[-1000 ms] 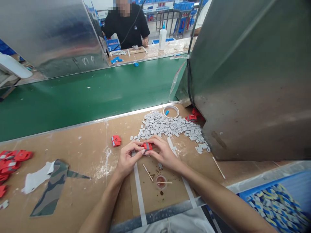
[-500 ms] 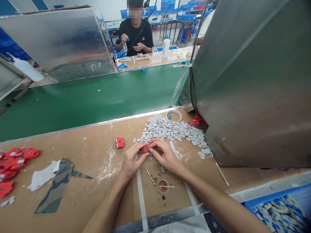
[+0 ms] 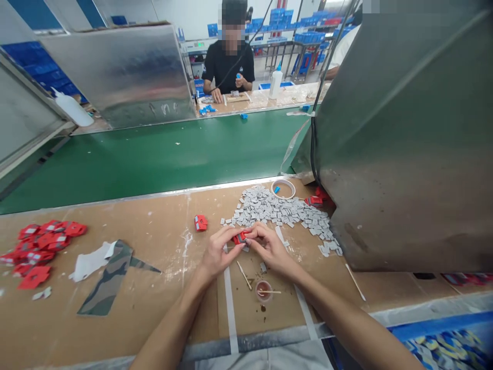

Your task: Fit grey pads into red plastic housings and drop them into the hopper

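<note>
Noticed a change since half a second back: across the green belt (image 3: 154,154), co-worker's one hand (image 3: 216,96) now down on the far bench (image 3: 295,94), blue piece (image 3: 238,76) over in the other hand (image 3: 242,82); still holding the small red part (image 3: 239,238) just above the cardboard (image 3: 283,321), left hand (image 3: 220,253) and right hand (image 3: 270,250) nearly meeting, fingertips of both pinched on it; probably light and stiff, looks like hard plastic, maybe slippery if wet; would grip by the ends, off the greyish patch; nearby, see heaped flat grey chips (image 3: 269,208), rectangular and dull; smooth tape ring (image 3: 294,190); see-through round cup (image 3: 263,299) with reddish-brown stuff, thin stick (image 3: 275,292) across; limp-looking camo scrap (image 3: 108,280); blocky red pieces (image 3: 44,244) piled off left
</note>
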Available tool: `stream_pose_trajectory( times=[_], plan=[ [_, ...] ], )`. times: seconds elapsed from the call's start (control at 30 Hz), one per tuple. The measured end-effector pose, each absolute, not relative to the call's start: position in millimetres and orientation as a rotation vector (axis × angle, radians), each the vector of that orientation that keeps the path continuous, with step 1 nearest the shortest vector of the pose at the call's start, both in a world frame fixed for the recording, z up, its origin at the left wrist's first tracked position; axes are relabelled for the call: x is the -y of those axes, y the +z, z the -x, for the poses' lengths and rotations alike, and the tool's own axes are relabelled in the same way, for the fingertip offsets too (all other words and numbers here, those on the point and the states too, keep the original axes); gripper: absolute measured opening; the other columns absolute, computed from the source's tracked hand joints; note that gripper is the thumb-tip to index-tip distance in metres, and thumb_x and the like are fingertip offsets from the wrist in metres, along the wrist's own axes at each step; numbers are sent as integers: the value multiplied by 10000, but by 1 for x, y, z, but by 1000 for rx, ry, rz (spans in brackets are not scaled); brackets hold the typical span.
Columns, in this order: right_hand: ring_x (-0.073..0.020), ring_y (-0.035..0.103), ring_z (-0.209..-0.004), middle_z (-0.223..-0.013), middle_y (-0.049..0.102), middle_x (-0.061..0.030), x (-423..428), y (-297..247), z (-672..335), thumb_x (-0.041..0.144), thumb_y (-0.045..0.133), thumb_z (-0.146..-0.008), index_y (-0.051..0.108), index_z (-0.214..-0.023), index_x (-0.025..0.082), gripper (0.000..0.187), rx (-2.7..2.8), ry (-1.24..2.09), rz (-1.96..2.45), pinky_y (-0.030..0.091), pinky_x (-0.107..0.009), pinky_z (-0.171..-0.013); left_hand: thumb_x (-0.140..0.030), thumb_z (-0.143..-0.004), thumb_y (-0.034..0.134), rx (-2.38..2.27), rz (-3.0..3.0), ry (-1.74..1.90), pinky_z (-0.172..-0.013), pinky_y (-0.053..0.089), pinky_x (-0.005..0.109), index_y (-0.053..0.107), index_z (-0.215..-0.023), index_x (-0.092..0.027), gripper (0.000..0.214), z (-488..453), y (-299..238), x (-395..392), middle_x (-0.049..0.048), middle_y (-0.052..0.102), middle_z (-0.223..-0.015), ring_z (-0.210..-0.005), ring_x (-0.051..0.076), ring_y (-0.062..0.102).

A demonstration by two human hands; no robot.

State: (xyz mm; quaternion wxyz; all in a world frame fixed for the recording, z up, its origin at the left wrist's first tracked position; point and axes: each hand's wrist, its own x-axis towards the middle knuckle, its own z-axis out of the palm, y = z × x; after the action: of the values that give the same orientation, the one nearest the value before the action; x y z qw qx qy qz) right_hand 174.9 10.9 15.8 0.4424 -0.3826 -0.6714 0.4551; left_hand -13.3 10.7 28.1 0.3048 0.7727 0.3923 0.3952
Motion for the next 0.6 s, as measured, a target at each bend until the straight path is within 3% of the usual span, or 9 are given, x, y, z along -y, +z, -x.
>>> stream_pose_trajectory(
  times=[0.17,0.23,0.27,0.33,0.4,0.5,0.6],
  plan=[
    [-239,619,-1011,-1041,647,-95,5,49,-201,320,550,-979,631,-885,220,159,1675,918,992,468,-409,-908,-362,-910,624,-1247,-2109,1130,-946,529,441,652,-1214,-222,335,40,33,-21,118,715,-1173,-1070,271,660],
    [-243,626,-1030,-1073,657,-100,32,66,-232,302,546,-981,636,-910,230,136,1660,771,1076,471,-414,-915,-363,-925,565,-1550,-2119,1206,-1090,407,545,668,-1185,-237,307,61,26,-28,127,666,-1257,-1246,324,557],
    [-244,631,-1034,-1087,661,-101,50,71,-251,295,545,-981,641,-923,236,127,1641,705,1133,475,-411,-914,-383,-903,569,-1658,-2129,1148,-1136,330,597,671,-1179,-238,327,72,21,-33,135,632,-1304,-1318,363,491],
    [-246,638,-1041,-1106,667,-101,88,71,-294,299,554,-975,649,-935,242,118,1550,572,1292,488,-407,-906,-419,-846,586,-1733,-2125,874,-1121,333,634,652,-1220,-220,429,90,7,-45,168,562,-1373,-1375,433,412],
    [-252,645,-1034,-1095,674,-109,125,56,-339,331,565,-963,650,-939,234,131,1387,412,1507,508,-405,-881,-432,-834,550,-1732,-2125,748,-1057,406,638,641,-1227,-229,451,101,-3,-55,170,566,-1343,-1317,452,472],
    [-241,669,-870,-988,698,-116,159,17,-405,408,544,-935,649,-977,197,239,1132,155,1870,545,-389,-769,-481,-825,510,-1739,-2176,790,-1001,468,603,683,-1045,-254,361,103,0,-59,139,609,-1250,-1232,434,549],
    [-248,651,-809,-924,695,-136,159,-16,-453,407,514,-892,647,-932,158,285,1016,-37,2054,539,-415,-759,-538,-809,546,-1947,-2008,763,-820,544,525,670,-865,-279,293,95,20,-54,50,690,-919,-934,346,656]
  ],
)
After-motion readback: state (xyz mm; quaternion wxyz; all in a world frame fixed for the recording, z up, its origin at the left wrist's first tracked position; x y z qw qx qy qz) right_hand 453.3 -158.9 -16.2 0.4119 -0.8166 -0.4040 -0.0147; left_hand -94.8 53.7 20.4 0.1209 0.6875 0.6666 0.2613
